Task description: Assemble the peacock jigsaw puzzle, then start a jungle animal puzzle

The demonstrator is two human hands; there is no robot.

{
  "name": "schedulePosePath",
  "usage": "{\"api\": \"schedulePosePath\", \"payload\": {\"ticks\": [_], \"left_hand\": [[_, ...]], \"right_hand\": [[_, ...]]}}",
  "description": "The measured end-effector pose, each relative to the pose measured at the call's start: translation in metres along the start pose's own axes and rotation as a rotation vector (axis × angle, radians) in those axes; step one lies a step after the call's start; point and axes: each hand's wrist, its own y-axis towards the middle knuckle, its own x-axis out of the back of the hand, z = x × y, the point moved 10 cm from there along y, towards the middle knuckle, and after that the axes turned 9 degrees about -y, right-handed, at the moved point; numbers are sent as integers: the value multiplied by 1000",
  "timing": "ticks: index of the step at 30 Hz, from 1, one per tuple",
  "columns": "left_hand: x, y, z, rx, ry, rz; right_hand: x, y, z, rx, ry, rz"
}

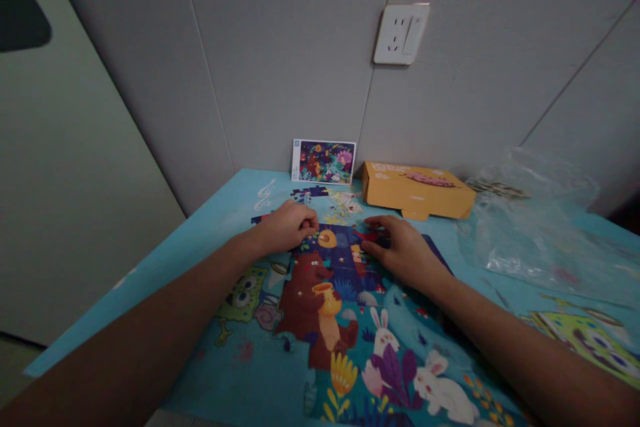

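Observation:
A partly joined jigsaw puzzle lies on the table, its picture showing a brown bear with a honey pot, white rabbits and flowers. At its upper left edge, my left hand is closed with the fingers curled down; what they hold, if anything, is hidden. My right hand rests at the upper right part of the puzzle, thumb and fingers apart around a red patch of the picture. Beyond my left hand, loose puzzle pieces lie on the tablecloth, and more dark ones show beside that hand.
A reference picture card leans against the grey wall. To its right stands an orange box, with crumpled clear plastic bags beyond it. The blue cartoon tablecloth covers the table. A socket is on the wall.

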Motion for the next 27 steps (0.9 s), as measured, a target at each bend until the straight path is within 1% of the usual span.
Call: {"api": "schedulePosePath", "payload": {"ticks": [4,7,10,13,16,19,21,23,24,26,27], "left_hand": [[-2,-1,1,-16,9,15],[-4,-1,-3,-31,-6,20],[-6,-4,-18,-114,-49,-3],[-12,-8,-36,-221,-87,15],[-17,-11,-44,-255,-94,38],[-18,-12,-45,-250,-94,46],[-18,-11,-40,-227,-75,43],[-11,-7,-25,-148,-11,-6],[-5,-6,-13,-80,38,-54],[11,-5,17,104,151,-174],[17,-6,33,196,193,-206]], "right_hand": [[0,-1,6,68,68,6],[-1,-6,17,156,124,22],[-2,-15,37,306,192,60],[-1,-24,54,439,243,90],[0,-24,57,446,262,86],[1,-23,56,436,249,75],[2,-21,54,424,218,57],[2,-18,48,379,172,35],[2,-16,45,352,145,26],[2,-13,40,311,95,14],[3,-12,38,303,74,8]]}}
